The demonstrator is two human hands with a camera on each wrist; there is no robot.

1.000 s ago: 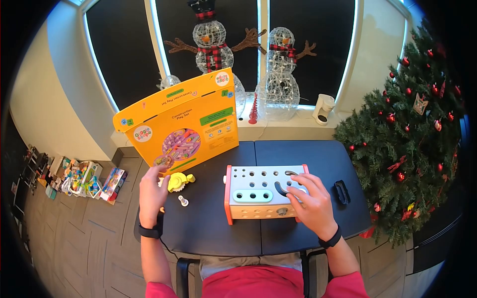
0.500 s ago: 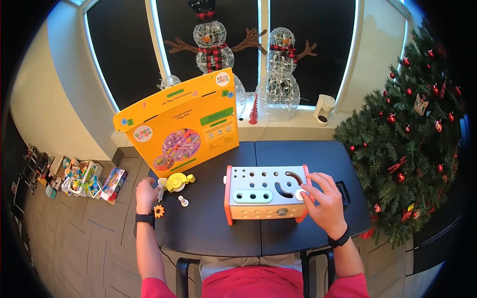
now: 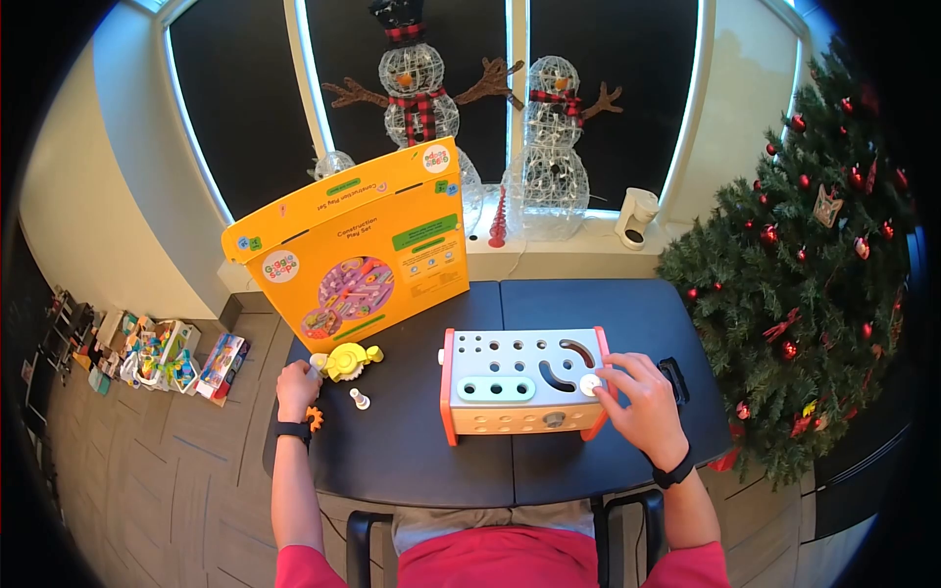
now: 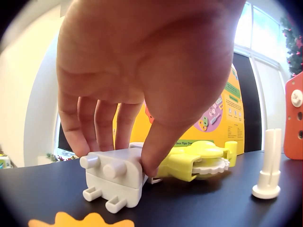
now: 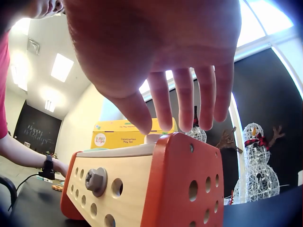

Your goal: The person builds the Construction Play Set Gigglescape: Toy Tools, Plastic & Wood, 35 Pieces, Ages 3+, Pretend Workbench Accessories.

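At the table's left, my left hand (image 3: 297,392) (image 4: 151,61) holds a pale grey block (image 4: 115,175) with short pegs between thumb and fingers. Beside it lie a yellow toy (image 3: 348,362) (image 4: 196,160) with a toothed white wheel, a white bolt (image 3: 360,398) (image 4: 269,165) standing on its head, and an orange gear (image 3: 314,418) (image 4: 80,221). Over the right end of a toy box (image 3: 524,419) (image 5: 118,182), my right hand (image 3: 647,407) (image 5: 161,42) has its fingers loosely extended, thumb and index beside a round white piece (image 3: 589,383) (image 5: 152,138) on the top; contact is unclear.
A yellow carton (image 3: 372,235) stands upright at the table's back left. A black object (image 3: 673,380) lies right of the toy box. Beyond the table (image 3: 412,465) are a decorated tree (image 3: 784,255) at right and wire snowmen (image 3: 555,167) by the window.
My left hand has come down and left from near the carton and taken hold of the grey block. My right hand has shifted right from the curved slots to beside the white piece.
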